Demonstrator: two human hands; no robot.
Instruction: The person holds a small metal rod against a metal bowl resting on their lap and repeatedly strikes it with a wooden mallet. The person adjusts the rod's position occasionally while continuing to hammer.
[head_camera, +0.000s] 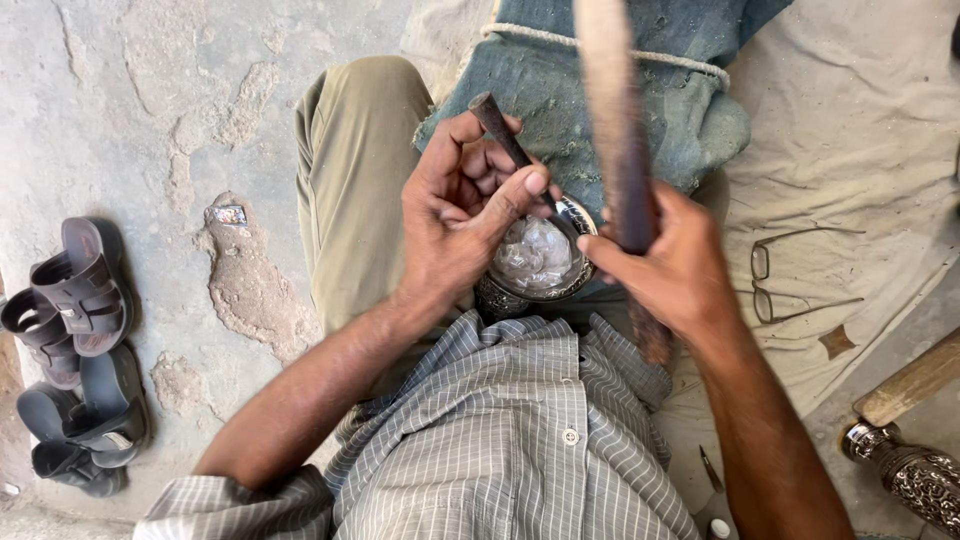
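My left hand (455, 215) is closed around a dark metal punch (497, 125), its tip set on the rim of a small engraved metal bowl (578, 215) that rests in my lap. The bowl's inside looks pale and glassy. My right hand (670, 265) grips a long wooden stick (615, 120), raised and blurred above the bowl, just right of the punch. A dusty blue cloth (590, 90) with a rope edge lies under the bowl over my knees.
Dark sandals (80, 290) lie in a pile on the cracked concrete floor at the left. Spectacles (790, 275) lie on a beige sheet at the right. An ornate metal piece with a wooden handle (905, 440) sits at the lower right.
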